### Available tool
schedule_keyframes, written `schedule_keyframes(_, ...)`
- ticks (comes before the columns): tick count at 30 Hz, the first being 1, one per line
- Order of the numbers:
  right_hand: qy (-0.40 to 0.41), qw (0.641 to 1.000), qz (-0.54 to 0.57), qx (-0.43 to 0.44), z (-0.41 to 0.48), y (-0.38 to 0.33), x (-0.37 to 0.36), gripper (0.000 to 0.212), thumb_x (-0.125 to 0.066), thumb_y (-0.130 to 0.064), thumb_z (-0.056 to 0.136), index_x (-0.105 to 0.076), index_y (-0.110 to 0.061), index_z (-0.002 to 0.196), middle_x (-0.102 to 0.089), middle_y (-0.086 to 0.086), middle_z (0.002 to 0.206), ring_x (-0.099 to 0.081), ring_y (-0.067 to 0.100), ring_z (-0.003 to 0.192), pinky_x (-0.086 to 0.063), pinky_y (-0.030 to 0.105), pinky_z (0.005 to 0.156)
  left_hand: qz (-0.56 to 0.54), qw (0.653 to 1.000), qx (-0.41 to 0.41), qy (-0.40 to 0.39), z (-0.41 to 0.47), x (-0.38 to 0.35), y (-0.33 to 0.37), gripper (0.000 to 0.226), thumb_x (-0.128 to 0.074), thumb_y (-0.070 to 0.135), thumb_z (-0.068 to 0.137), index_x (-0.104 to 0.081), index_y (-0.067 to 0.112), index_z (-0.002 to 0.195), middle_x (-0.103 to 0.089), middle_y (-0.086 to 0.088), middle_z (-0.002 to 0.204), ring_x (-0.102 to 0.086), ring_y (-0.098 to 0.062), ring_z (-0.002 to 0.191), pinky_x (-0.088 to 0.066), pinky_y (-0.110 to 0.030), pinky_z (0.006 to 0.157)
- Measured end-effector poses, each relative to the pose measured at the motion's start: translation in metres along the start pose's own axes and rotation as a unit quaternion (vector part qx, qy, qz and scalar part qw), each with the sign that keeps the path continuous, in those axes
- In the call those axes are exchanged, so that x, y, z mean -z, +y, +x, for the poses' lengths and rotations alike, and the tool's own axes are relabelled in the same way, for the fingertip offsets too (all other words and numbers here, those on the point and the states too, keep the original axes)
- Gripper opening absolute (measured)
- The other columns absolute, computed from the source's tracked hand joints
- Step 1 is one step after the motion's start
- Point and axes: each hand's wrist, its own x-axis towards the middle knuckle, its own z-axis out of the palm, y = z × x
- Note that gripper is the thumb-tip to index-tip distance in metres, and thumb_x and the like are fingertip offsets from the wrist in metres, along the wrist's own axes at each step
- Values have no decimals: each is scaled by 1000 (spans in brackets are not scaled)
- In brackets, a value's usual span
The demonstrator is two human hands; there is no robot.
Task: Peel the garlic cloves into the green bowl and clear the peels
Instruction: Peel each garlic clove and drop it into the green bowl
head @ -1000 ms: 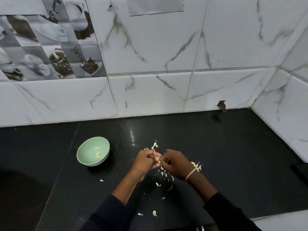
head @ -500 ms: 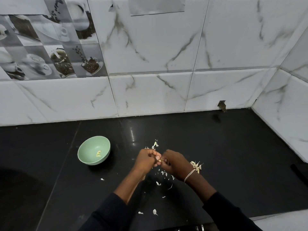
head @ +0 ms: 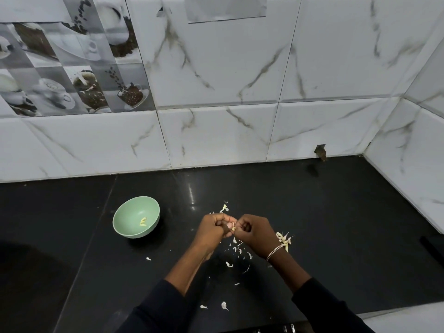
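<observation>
A glossy black stone bench (head: pixel 336 224) meets white marble-veined wall tiles (head: pixel 216 133), with a panel of printed coffee-cup tiles (head: pixel 72 73) at the upper left. The round, smooth, matte green bowl (head: pixel 128 210) stands on the bench left of the hands and holds a pale peeled piece (head: pixel 143 221). The left hand (head: pixel 213 229) and right hand (head: pixel 255 233) meet fingertip to fingertip, both curled tight and together pinching a small garlic clove (head: pixel 232 225). Thin papery white peels (head: pixel 236 248) lie scattered under and before the hands. A heap of pale garlic bits (head: pixel 284 238) sits just beside the right wrist, which wears a metal chain bracelet (head: pixel 274 251).
</observation>
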Motion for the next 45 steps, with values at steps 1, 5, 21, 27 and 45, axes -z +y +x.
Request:
schedule_keyframes(1, 6, 1000, 16, -9, 1, -1, 0, 13, -75, -11, 77, -67, -17, 68, -57, -11, 54, -50, 0, 51, -37, 12, 53, -11, 1000, -4, -1, 0, 0, 0, 18, -60, -11, 92, -73, 0, 93, -71, -10, 76, -64, -7, 66, -51, -17, 59)
schedule_keyframes(5, 29, 998, 51, -28, 4, -5, 2, 15, -75, -11, 77, -68, -18, 66, -60, -11, 55, -50, -1, 50, -39, 12, 52, -63, 998, -10, -6, -2, -1, 0, 21, -61, -12, 91, -74, 4, 93, -71, -7, 76, -64, -8, 69, -53, -17, 65)
schedule_keyframes(21, 61, 993, 89, -47, 10, -6, 10, 11, -72, -21, 78, -69, -14, 70, -63, -6, 56, -54, 2, 50, -44, 19, 51, -179, 983, -12, -31, -5, 0, -1, 22, -57, -17, 89, -70, -5, 102, -71, -21, 89, -70, -19, 79, -57, -21, 71)
schedule_keyframes(27, 78, 988, 83, -103, 17, 4, 14, 22, -59, -15, 91, -62, -10, 70, -63, 4, 54, -58, 7, 44, -48, 26, 52, -203, 979, 1, -30, -5, 3, -4, 21, -59, -16, 89, -70, -5, 103, -71, -19, 90, -70, -19, 81, -56, -18, 68)
schedule_keyframes(45, -50, 978, 165, -121, 5, -1, 6, 17, -72, -28, 84, -75, -12, 83, -72, 13, 66, -67, 19, 55, -54, 27, 56, -95, 993, -56, 30, 1, 1, -7, 21, -66, -11, 86, -73, 2, 101, -72, -14, 89, -71, -18, 82, -55, -27, 79)
